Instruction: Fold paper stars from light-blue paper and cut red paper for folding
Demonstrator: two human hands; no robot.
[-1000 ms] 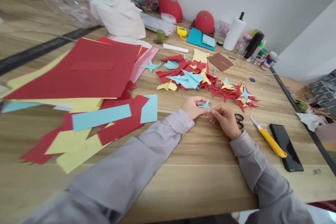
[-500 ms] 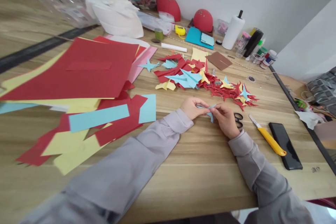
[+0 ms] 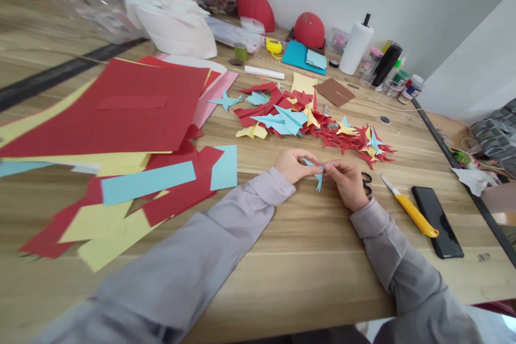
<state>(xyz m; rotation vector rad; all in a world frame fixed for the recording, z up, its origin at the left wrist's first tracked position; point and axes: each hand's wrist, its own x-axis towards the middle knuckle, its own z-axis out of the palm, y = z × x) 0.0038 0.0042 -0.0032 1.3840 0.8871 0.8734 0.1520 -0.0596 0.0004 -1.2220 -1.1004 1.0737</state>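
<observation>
Head view: a small folded blue paper (image 3: 319, 179) is pinched over the bench (image 3: 306, 258) between the left hand (image 3: 290, 165) and the right hand (image 3: 346, 181), gripped from both sides apparently for steadiness, though its creases are partly hidden.

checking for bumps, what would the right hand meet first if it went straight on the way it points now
The right hand would likely first meet the small blue folded paper at its fingertips, then the left hand pinching it; exact depth is unclear.
</observation>
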